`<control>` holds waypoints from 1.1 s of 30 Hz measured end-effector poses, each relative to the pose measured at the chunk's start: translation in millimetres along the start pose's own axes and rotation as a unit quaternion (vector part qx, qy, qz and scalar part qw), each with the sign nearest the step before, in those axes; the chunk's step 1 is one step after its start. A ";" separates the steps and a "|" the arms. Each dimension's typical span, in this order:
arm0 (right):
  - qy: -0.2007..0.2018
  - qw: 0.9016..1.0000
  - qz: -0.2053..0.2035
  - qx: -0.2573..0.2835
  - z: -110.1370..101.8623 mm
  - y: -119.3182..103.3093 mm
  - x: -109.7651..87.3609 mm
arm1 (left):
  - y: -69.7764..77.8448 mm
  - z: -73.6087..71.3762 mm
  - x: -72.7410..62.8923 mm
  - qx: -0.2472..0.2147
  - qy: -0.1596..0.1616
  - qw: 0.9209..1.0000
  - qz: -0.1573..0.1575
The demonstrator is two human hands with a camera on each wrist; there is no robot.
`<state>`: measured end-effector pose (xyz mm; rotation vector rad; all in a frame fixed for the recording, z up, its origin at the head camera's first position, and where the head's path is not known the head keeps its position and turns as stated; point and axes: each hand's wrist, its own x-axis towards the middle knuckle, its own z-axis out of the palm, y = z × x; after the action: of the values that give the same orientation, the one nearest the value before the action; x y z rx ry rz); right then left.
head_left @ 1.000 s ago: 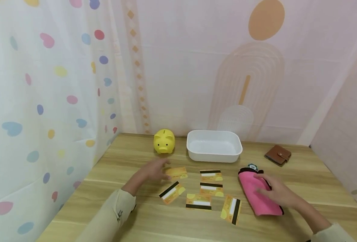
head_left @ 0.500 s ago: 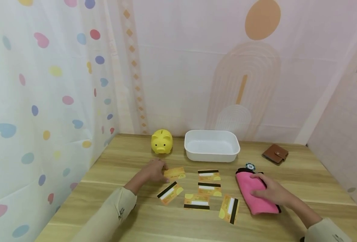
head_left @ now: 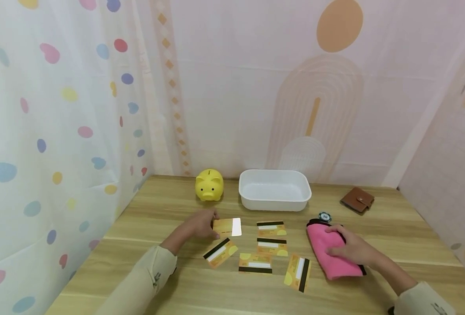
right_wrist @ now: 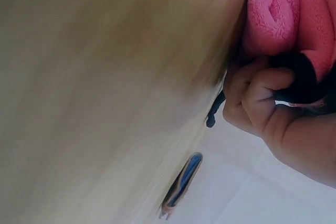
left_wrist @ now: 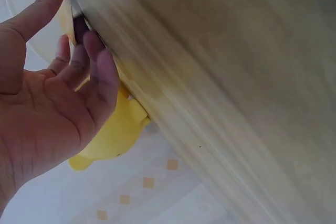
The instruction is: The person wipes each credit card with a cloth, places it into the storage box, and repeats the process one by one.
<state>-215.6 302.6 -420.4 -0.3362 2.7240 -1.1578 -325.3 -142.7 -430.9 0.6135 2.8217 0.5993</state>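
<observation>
In the head view my left hand [head_left: 199, 224] pinches the left end of a yellow-orange bank card [head_left: 225, 226], with bright glare on the card's right part. Thumb and fingers hold the card's edges close to the tabletop in the left wrist view. Several similar cards, such as a striped bank card [head_left: 220, 252] just below it, lie around. At right, my right hand [head_left: 352, 248] grips a pink pouch [head_left: 322, 245] with black trim. The right wrist view has the curled fingers [right_wrist: 257, 95] round the trim of the plush pouch [right_wrist: 273, 19].
A yellow piggy bank [head_left: 209, 186] stands behind my left hand, beside a white tub [head_left: 275, 204]. The poker chip [head_left: 325, 216] touches the pouch's far end. A brown wallet [head_left: 357, 200] lies at the back right. Patterned curtains [head_left: 224, 87] border the wooden table [head_left: 177, 288].
My left fingers have closed on the card, which has tilted and now catches the light. My right hand has settled onto the pouch and taken hold of it. The head view has shifted slightly.
</observation>
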 end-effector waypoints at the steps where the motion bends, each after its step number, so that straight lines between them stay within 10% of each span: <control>1: 0.001 1.000 0.002 0.000 0.1 -1.0 0.2 | -0.5 -0.1 -0.3 -0.006 0.000 1.000 0.005; 7: 0.003 1.000 0.017 0.017 2.6 -4.3 -0.2 | -2.8 -0.8 -1.8 -0.098 0.003 0.995 0.024; 13: 0.014 0.999 0.030 0.033 4.1 -7.7 -0.8 | -6.0 -3.3 -2.4 -0.231 -0.009 0.973 0.019; 24: 0.010 0.997 0.026 0.065 10.4 -7.5 5.7 | -1.5 -2.7 -3.6 -0.267 0.004 0.963 0.033; 33: 0.055 0.998 -0.005 -0.018 10.7 -7.3 3.7 | 4.2 -12.2 -5.4 -0.281 0.002 0.956 0.077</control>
<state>-215.7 289.3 -422.7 -0.2997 2.8431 -1.1638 -322.3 -145.8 -417.5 0.7087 2.4321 1.3616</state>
